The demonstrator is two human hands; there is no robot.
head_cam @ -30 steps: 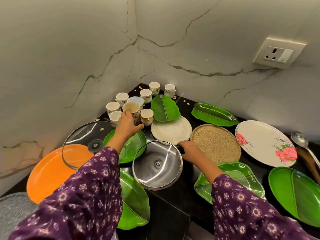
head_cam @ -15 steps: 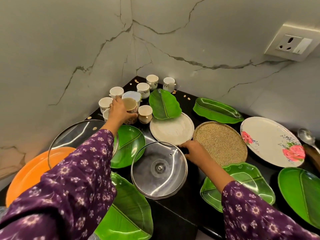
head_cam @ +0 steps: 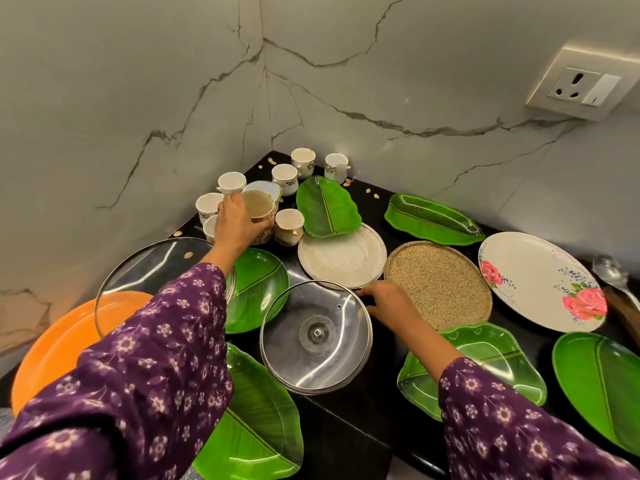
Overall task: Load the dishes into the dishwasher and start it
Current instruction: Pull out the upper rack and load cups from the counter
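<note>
Left hand (head_cam: 235,225), up-left of the glass lid (head_cam: 315,337): fingers curled round a patterned cup (head_cam: 258,211), which sits among white cups (head_cam: 231,183) behind the lid. Right hand (head_cam: 388,303) at the lid's right rim, fingertips touching it; pinching or resting, cannot tell.

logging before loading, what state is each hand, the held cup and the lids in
left hand, grips the patterned cup
patterned cup, tilted, held
small lid, flat on the counter
right hand, at the small lid's rim, grip unclear
large lid, lying across the orange plate
white cups, upright
</note>
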